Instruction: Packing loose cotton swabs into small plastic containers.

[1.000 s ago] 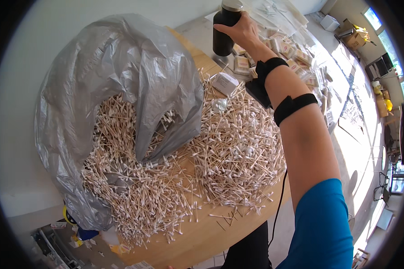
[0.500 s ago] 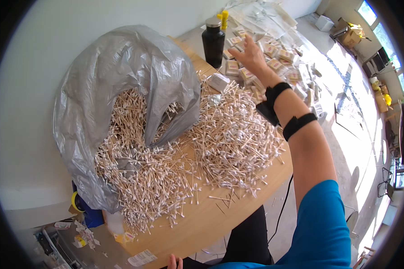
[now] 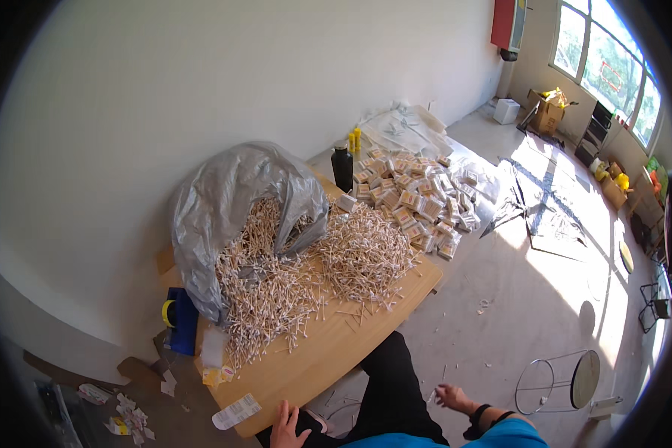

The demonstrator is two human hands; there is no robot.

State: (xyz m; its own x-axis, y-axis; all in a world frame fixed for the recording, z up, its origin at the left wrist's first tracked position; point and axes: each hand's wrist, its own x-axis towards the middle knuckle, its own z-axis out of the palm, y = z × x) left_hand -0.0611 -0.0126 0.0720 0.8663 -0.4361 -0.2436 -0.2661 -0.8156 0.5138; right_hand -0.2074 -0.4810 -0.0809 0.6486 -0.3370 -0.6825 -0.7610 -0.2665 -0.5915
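My left hand (image 3: 285, 429) rests at the near edge of the wooden table (image 3: 351, 351), fingers stretched out, holding nothing. It lies beside a printed white label sheet (image 3: 237, 412). My right hand (image 3: 457, 399) hangs low over the floor, right of my leg and away from the table; its fingers look loosely apart, with nothing visible in them. Two heaps of wooden-stick cotton swabs cover the table: a left heap (image 3: 265, 306) spilling from a grey plastic bag (image 3: 201, 216), and a right heap (image 3: 366, 254). Beyond them lies a pile of small swab packs (image 3: 418, 198).
A black bottle (image 3: 342, 168) and yellow glue-stick-like tubes (image 3: 354, 140) stand behind the heaps. A blue tape dispenser (image 3: 181, 321) is at the table's left edge. A round stool (image 3: 584, 379) lies tipped on the floor at right. Paper scraps (image 3: 131, 420) litter the lower left.
My right hand has swung back from above the packs to low beside my leg. The view has shifted, showing more wall and windows. More of my left hand shows at the table edge.
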